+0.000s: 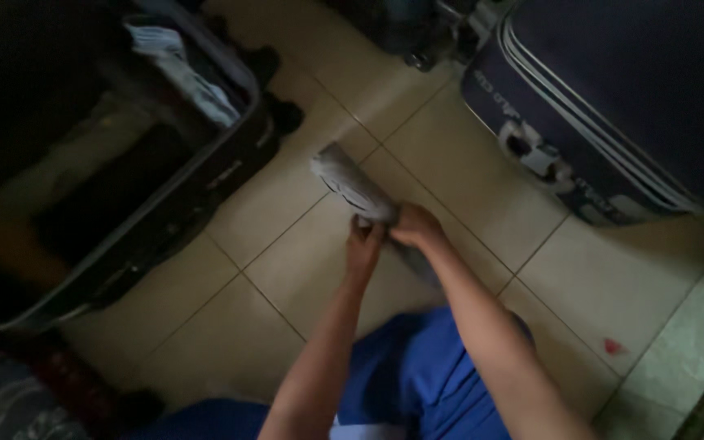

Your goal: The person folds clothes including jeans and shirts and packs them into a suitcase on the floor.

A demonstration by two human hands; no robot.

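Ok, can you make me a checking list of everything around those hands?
Surface: beige tiled floor, small red scrap on it at right.
Job's things: grey rolled cloth, held above the floor.
Clutter: open dark suitcase at left with a white cloth inside; patterned fabric bottom left.
Grips: left hand and right hand both closed on the roll's near end.
Cables: nothing seen.
Surroundings: closed navy suitcase at right; the person's blue trousers; dim light.
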